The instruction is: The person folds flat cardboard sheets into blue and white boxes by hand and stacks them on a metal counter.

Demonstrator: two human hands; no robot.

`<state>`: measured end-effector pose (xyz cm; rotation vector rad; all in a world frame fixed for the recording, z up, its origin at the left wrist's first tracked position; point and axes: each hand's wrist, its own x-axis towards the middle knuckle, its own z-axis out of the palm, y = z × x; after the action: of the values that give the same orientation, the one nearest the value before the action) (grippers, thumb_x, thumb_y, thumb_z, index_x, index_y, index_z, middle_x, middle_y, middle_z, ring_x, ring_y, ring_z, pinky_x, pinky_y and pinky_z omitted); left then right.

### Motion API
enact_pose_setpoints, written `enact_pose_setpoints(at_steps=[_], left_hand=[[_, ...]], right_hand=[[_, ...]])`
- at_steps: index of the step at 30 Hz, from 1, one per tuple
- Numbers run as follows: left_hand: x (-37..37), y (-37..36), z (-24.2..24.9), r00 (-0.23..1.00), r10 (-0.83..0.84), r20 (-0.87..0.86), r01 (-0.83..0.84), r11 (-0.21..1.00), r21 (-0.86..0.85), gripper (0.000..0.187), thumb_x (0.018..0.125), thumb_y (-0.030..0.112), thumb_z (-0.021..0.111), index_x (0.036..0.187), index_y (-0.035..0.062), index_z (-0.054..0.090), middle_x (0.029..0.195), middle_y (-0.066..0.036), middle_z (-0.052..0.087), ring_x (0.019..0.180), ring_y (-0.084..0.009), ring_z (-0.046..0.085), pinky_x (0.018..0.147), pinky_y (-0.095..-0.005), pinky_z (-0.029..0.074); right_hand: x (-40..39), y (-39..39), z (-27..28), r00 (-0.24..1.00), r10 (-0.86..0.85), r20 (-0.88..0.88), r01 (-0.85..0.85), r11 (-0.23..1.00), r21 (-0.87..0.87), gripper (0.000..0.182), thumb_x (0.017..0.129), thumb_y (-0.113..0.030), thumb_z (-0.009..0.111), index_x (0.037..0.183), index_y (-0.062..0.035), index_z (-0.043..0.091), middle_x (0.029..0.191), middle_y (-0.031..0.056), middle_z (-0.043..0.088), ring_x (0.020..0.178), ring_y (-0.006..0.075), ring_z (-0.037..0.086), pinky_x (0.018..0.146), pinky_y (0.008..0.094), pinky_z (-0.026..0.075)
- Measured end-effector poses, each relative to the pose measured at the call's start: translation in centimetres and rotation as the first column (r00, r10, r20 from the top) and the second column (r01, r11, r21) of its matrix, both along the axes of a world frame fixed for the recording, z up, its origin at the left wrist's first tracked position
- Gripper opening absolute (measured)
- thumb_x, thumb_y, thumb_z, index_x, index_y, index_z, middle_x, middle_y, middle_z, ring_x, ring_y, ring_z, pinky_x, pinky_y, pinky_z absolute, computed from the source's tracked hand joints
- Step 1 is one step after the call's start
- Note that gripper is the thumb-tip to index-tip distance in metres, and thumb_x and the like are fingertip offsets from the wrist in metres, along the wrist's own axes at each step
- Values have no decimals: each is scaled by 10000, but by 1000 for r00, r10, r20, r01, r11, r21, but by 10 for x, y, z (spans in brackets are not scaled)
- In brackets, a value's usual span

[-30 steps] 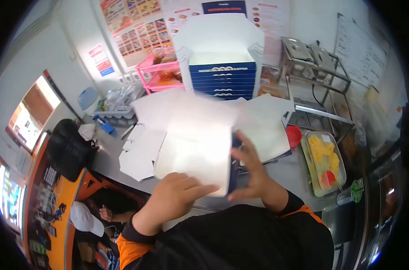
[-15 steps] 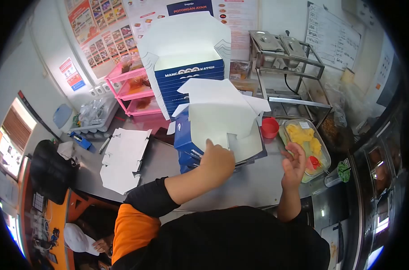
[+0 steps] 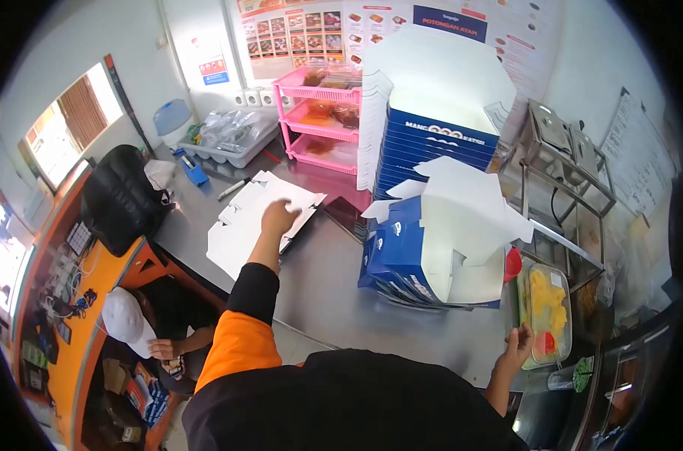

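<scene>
A shiny grey counter (image 3: 319, 278) runs across the middle of the frame. A pink rack (image 3: 319, 124) stands against the wall at the top, with picture posters (image 3: 296, 34) above it. A tall stack of blue boxes (image 3: 432, 146) stands at the upper right. Just below it, right of center, is a folded blue and white box (image 3: 424, 252) on a lower stack. A clear tub of yellow food (image 3: 546, 301) sits at the right edge. A black bag (image 3: 120, 199) lies at the left.

The left hand (image 3: 279, 218) reaches far out to the pile of flat white cardboard sheets (image 3: 251, 222) left of center. Its grip looks curled on top of the pile, but I cannot tell if it has closed on a sheet. The right hand (image 3: 518, 347) hangs low at the lower right, fingers apart, holding nothing, near the food tub.
</scene>
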<state>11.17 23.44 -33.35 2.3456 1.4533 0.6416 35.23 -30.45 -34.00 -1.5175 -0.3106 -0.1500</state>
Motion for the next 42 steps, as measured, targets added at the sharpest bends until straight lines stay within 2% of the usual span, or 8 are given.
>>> enact_pose_setpoints(at_steps=[13,17,19,27,30,33,37,42], left_hand=[[-3,63,-52,857,-272,-438,229,962,-149,394,844,352,426,855,25,647,921,-173,613,885,-342,569,801,-407,431],[-21,43,-4,984,170,60,-169,985,-27,388,807,357,490,794,0,642,870,-199,614,861,-353,571,780,-430,430],[-42,13,45,843,327,426,-304,945,-123,303,767,308,538,806,26,641,836,-208,605,823,-369,570,735,-427,432],[-131,-78,106,545,105,832,-650,679,341,174,773,190,582,804,27,633,771,-157,604,757,-319,570,655,-369,433],[-136,-144,135,474,177,863,-396,918,30,179,766,172,585,806,0,615,644,-103,589,577,-164,539,555,-300,415],[-127,-197,130,69,129,989,425,893,-146,219,712,66,524,923,44,576,750,-7,579,632,-83,543,582,-213,445],[-124,-239,137,105,-95,990,151,985,79,189,799,81,471,969,33,536,821,-8,538,678,-92,505,621,-227,433],[-140,-244,158,-51,154,987,271,953,-135,227,879,204,490,1020,27,492,849,-21,541,719,-92,524,655,-242,446]], right_hand=[[35,-1,57,951,-155,268,126,984,123,122,872,-99,438,886,3,503,843,56,455,700,126,439,681,249,385],[-18,53,135,790,163,591,-477,769,426,205,836,-225,509,779,-29,487,772,65,436,631,178,436,619,297,408],[-28,64,144,391,568,724,-894,421,152,361,827,-387,504,897,-34,479,839,85,379,800,188,372,752,338,288],[-139,209,140,-200,818,539,-966,-71,-250,242,709,-235,666,814,-45,560,797,112,581,660,254,550,593,346,444],[-167,243,136,-189,860,475,-898,44,-438,347,697,-200,657,969,-24,534,986,160,553,902,314,520,808,388,399],[-198,272,133,-151,727,670,-793,315,-521,592,693,-215,664,1203,-24,432,1274,219,393,1198,379,347,989,448,248],[-221,272,142,-321,782,535,-761,123,-636,795,617,-287,737,1274,-27,372,1361,228,270,1249,392,274,1004,449,230],[-212,274,148,-467,731,499,-815,-137,-562,765,566,-256,769,1221,-56,427,1337,241,294,1226,378,318,971,428,292]])
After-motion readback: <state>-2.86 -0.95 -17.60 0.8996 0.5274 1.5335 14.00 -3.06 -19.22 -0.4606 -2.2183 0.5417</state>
